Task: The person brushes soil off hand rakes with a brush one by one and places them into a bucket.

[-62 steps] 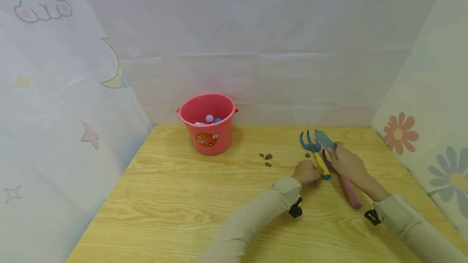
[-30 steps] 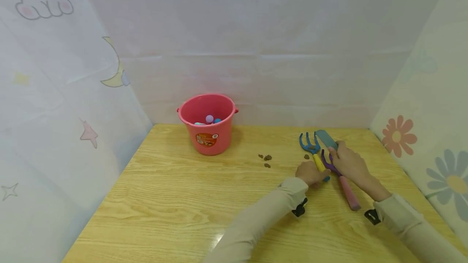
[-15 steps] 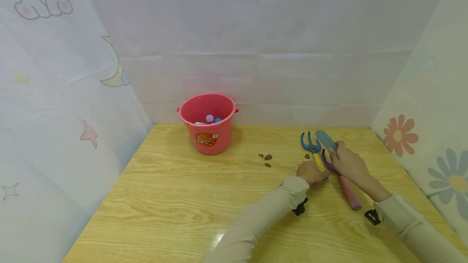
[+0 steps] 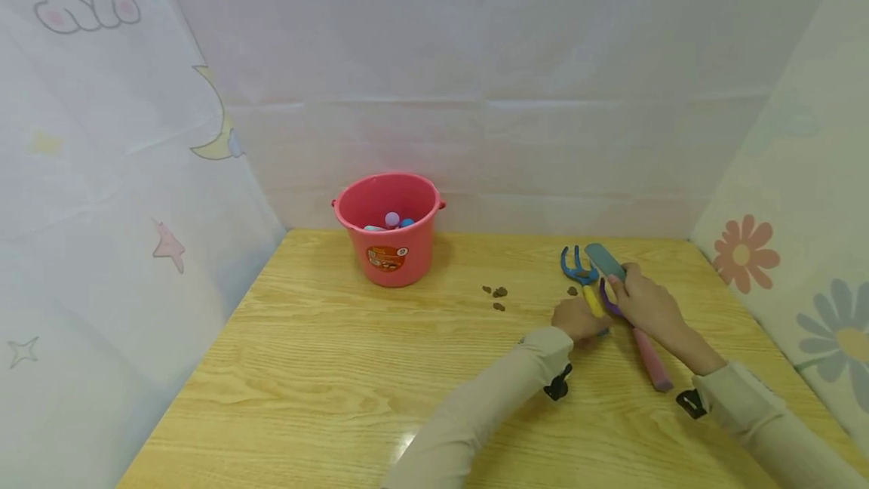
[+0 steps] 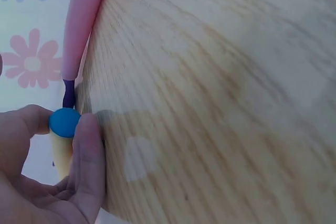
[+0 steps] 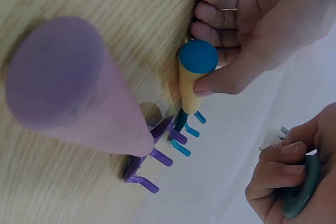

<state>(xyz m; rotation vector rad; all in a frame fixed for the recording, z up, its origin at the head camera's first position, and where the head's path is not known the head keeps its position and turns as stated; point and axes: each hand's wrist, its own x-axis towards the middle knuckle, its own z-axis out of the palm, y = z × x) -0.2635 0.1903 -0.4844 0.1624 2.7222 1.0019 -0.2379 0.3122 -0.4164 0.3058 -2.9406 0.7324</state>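
Observation:
My left hand point(image 4: 577, 321) pinches the yellow handle point(image 4: 593, 302) of a small hand rake with blue tines point(image 4: 579, 274); its round blue end point(image 5: 65, 122) shows between thumb and fingers in the left wrist view. My right hand point(image 4: 652, 308) grips a flat grey-green thing with a rounded end point(image 4: 604, 259), its fingers point(image 6: 281, 174) curled round it; I cannot tell its kind. Below the right hand lies a second hand rake, with purple tines point(image 6: 160, 156) and a pink handle point(image 4: 652, 361). The right hand partly covers this rake in the head view.
A pink bucket point(image 4: 417, 259) with several toy-like pieces inside stands at the back left of the wooden table point(image 4: 305, 368). Small brown lumps point(image 4: 500, 292) lie mid-table, and one more point(image 4: 572, 291) sits beside the blue tines. A printed white sheet point(image 4: 407, 96) hangs behind.
Since the earliest frame my left hand has shifted slightly right, its thumb now across the yellow handle's lower end. My right hand keeps its grip on the grey-green thing, almost still.

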